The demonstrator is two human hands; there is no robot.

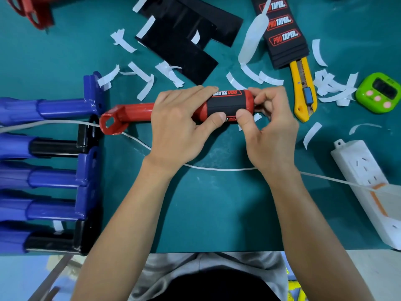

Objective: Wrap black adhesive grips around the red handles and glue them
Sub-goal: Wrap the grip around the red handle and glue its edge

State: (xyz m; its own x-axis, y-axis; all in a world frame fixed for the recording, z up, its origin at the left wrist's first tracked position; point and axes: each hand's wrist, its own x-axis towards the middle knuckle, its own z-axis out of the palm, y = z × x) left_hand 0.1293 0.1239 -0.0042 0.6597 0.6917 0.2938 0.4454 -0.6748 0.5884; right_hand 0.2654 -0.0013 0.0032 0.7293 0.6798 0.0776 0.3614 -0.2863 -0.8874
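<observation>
The green tabletop [217,203] carries everything. Along its left edge lies a row of blue and black handles [43,179], side by side, their brackets pointing to the middle. At the right edge, near the person, lies a white power strip [368,181], and its white cable [217,169] runs across the tabletop under both forearms. Near the far edge there are flat black sheets [180,40], partly one over another. To the right of them is a stack of black grips [282,35] with red and white "PRO TAPER" print.

In the middle lies the red handle [134,111], lengthwise from left to right, with its bracket end to the left. A black grip [225,103] is wrapped around its thick right part. The left hand [175,127] curls round the handle, with fingers over the top and the thumb pressing from below. The right hand [271,131] pinches the right end of the grip between thumb and curled fingers.

More red handles [32,11] are at the far left corner. A yellow utility knife [303,92] lies just beside the right hand, its tip under the stack. A green timer [379,92] stands near the right edge. Many white paper strips [145,83] are scattered around.
</observation>
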